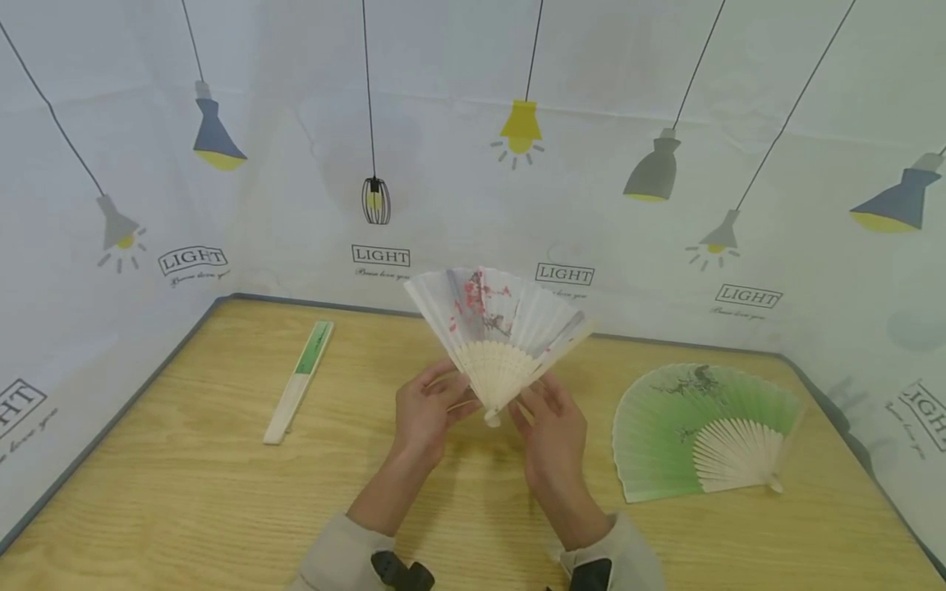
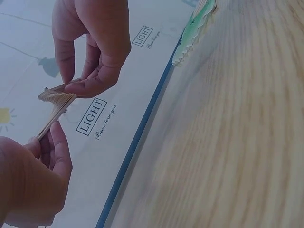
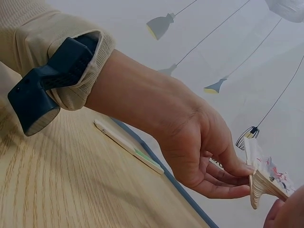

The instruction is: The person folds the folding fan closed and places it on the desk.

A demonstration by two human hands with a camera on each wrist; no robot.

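Note:
Upright over the table, a partly spread white folding fan (image 1: 502,316) with red blossoms and pale ribs points its pivot end toward me. My left hand (image 1: 423,414) pinches one outer rib between thumb and fingers. The opposite side is gripped by my right hand (image 1: 554,427). In the left wrist view the fan's ribs (image 2: 59,100) appear edge-on, bridging both hands. The right wrist view has my left thumb pressed against the fan's edge (image 3: 260,187), while my right hand (image 3: 287,213) enters only partly at the lower corner.
A spread green folding fan (image 1: 654,443) lies on the wooden table (image 1: 222,509) at right. To the left lies a closed folding fan (image 1: 299,382) with a green strip. A white cloth backdrop (image 1: 458,189) printed with lamps encloses the table's back and sides.

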